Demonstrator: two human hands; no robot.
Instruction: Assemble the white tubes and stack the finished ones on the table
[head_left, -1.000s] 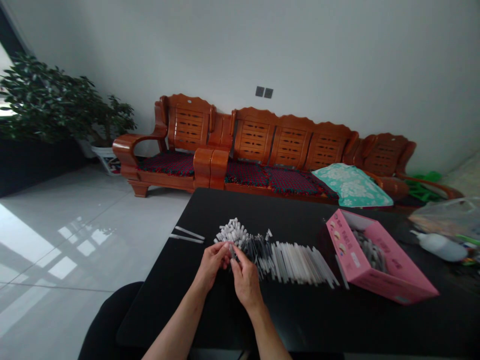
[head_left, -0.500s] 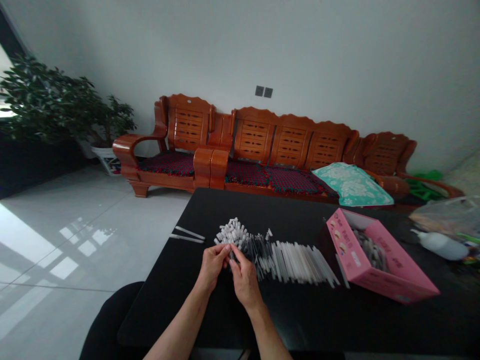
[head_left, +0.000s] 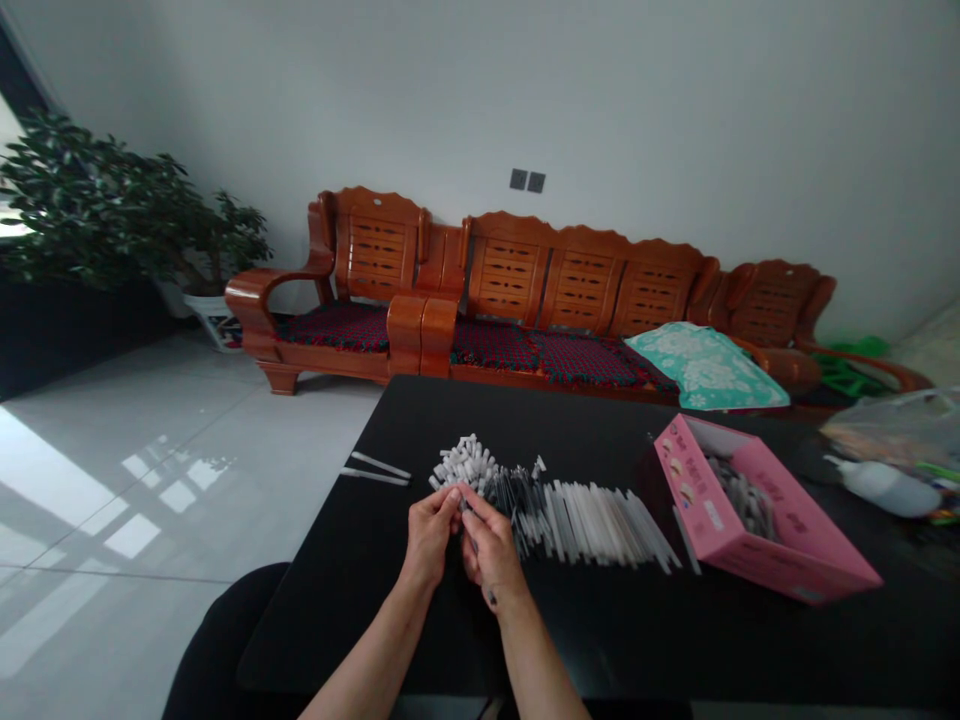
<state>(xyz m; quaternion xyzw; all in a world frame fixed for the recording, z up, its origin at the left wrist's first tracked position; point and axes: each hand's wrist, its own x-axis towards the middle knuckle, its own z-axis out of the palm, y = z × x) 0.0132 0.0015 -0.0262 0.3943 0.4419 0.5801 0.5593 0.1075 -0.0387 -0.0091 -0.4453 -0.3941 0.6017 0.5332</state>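
Note:
My left hand [head_left: 429,528] and my right hand [head_left: 491,548] meet over the near middle of the black table. My right hand is closed around a slim pen [head_left: 493,597], whose dark end sticks out near the wrist. At the pen's other end, the left fingertips pinch together against the right ones; what they grip there is too small to make out. Just beyond the fingers lies a heap of white pen caps [head_left: 463,463]. Dark, thin pen refills [head_left: 519,498] lie beside it, then a row of whitish pen barrels [head_left: 604,522].
Two pale pens [head_left: 379,477] lie apart on the left of the black table [head_left: 360,620]. A pink box [head_left: 802,510] holding grey pieces stands at the right, near a white bottle [head_left: 885,488] and a plastic bag [head_left: 900,430]. Behind runs a wooden sofa [head_left: 510,270].
The pen now shows in my right hand, its dark end by the wrist. Both hands have shifted only slightly, fingertips still together.

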